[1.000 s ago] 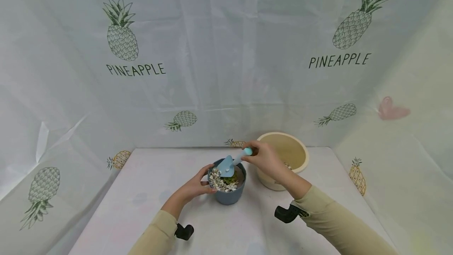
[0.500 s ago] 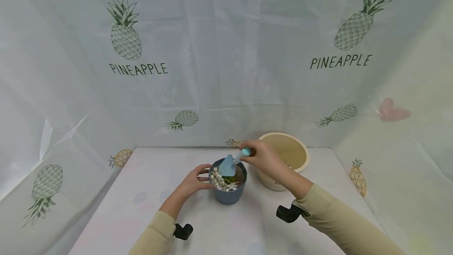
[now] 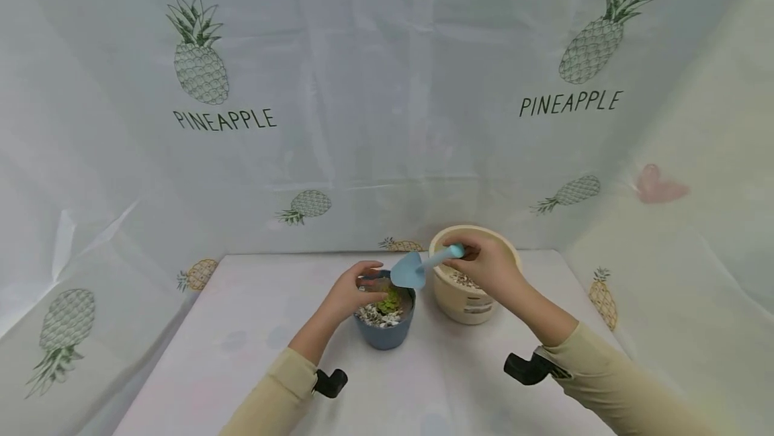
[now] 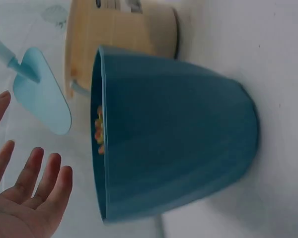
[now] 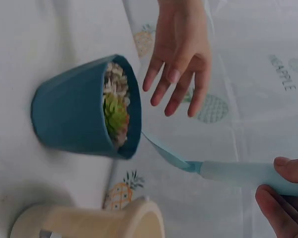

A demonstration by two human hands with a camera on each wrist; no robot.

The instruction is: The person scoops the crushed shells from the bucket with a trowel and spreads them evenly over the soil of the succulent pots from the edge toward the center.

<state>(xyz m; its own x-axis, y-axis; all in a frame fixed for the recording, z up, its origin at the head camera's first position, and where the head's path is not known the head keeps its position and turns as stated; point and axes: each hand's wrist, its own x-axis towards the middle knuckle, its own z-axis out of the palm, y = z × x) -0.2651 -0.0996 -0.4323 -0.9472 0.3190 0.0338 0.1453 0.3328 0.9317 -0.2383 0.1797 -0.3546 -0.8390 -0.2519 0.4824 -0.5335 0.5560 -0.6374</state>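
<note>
A blue pot stands on the table with a green succulent and pale pebbles inside. My left hand hovers over the pot's left rim, its fingers spread and apart from the pot in the left wrist view. In my right hand, the thumb and fingers pinch the handle of a small light-blue shovel. The shovel's blade is raised at the right of the pot's top, and no pebbles show on it. Behind the right hand is a cream bucket with some pebbles inside.
Table surface extends in front of and left of the pot. A pineapple-print sheet hangs behind the table and at both sides. The cream bucket stands close to the pot's right.
My right hand has lifted the shovel from the pot and moved it right, towards the bucket. My left hand has left the pot's side and risen over its rim.
</note>
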